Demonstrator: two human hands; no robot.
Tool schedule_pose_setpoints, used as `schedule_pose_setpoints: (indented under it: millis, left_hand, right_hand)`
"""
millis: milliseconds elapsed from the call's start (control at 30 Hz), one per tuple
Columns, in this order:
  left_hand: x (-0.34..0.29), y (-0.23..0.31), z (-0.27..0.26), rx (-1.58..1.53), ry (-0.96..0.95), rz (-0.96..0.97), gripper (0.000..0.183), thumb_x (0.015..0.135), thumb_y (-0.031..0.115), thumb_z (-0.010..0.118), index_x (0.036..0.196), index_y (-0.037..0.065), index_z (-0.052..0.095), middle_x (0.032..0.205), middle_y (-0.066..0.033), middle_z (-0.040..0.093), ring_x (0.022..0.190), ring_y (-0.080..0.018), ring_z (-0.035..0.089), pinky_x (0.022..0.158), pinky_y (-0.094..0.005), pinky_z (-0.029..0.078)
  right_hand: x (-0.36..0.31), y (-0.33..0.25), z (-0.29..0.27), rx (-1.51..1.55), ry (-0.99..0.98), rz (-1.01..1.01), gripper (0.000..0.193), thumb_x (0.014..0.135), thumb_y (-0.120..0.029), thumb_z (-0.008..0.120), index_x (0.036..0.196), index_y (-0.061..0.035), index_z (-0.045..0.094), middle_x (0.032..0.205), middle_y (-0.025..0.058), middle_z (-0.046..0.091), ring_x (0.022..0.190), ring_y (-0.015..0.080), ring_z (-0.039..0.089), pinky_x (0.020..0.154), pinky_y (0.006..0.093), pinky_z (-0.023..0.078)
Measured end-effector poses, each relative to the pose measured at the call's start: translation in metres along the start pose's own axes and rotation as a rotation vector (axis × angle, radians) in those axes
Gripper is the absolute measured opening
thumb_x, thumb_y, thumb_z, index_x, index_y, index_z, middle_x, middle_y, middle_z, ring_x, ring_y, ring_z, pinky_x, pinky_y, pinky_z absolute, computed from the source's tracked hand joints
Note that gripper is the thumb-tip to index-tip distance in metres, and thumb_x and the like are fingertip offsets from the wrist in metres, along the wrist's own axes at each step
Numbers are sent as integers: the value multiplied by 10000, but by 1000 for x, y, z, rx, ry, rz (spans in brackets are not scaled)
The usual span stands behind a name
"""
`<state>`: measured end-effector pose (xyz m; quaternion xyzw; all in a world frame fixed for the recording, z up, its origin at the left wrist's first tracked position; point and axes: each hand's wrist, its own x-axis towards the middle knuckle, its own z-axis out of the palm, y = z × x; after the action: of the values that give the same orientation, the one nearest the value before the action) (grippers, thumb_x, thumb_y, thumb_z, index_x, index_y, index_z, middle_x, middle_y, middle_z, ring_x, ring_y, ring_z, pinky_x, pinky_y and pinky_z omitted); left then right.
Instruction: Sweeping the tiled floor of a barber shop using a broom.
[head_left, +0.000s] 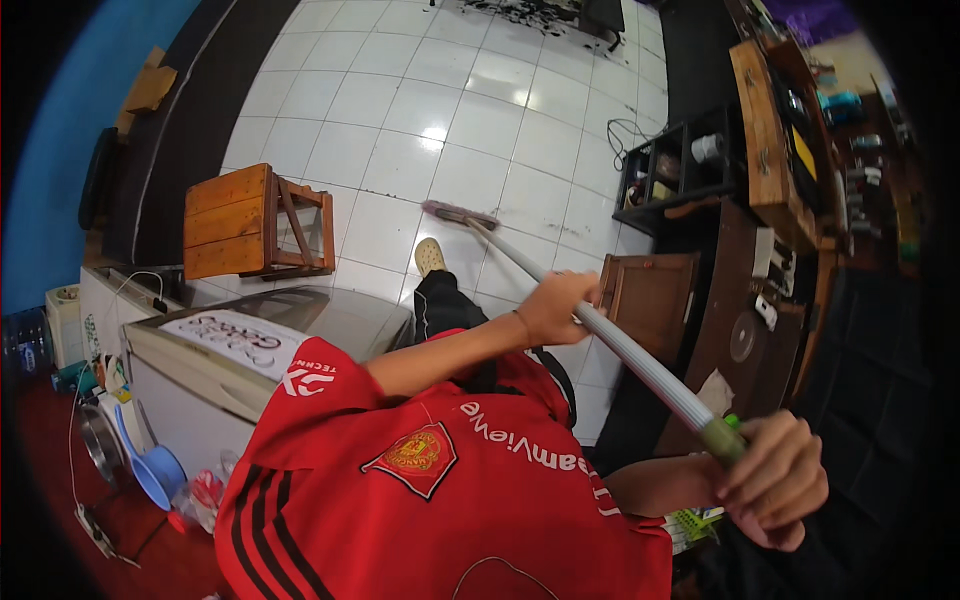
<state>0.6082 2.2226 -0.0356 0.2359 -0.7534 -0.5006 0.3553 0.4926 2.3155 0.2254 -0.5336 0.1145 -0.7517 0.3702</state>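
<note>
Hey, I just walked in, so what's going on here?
Someone in a red jersey holds a long pale-grey pole: the bare left hand grips it partway along, the bare right hand its olive-green end. The pole's flat, pinkish head is down on the shiny white floor tiles, ahead of a pale yellow shoe. A slatted orange-brown wooden stool is off to the left.

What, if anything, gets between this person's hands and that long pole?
Nothing visible. The bare left hand is closed around the pole partway along, and the bare right hand grasps it by its greenish end. The wooden stool stands off to the left, apart from both.
</note>
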Motion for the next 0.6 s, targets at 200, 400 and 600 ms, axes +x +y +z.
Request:
schedule_pose_setpoints:
  millis: [200,400,600]
  left_hand:
    - [-59,7,130,79,-725,109,236,795,123,635,926,37,459,817,-174,572,808,-383,590,706,-449,464]
    - [-143,-10,250,49,-875,55,249,835,138,625,967,19,450,939,-192,578,935,-394,575,788,-458,460]
    - [-201,-10,319,129,-1095,158,300,825,171,631,1043,32,480,1005,-195,579,968,-376,588,810,-450,488]
  right_hand:
    - [-111,-119,-39,-137,-92,67,377,808,-195,599,478,-80,459,455,36,538,352,140,519,376,248,477]
    - [-229,-228,-8,-1450,388,797,182,880,-89,487,804,31,601,730,115,619,686,264,623,682,300,475]
    - [-300,-276,17,-1816,588,1449,256,915,-131,543,1102,29,613,859,166,649,809,274,664,732,366,510]
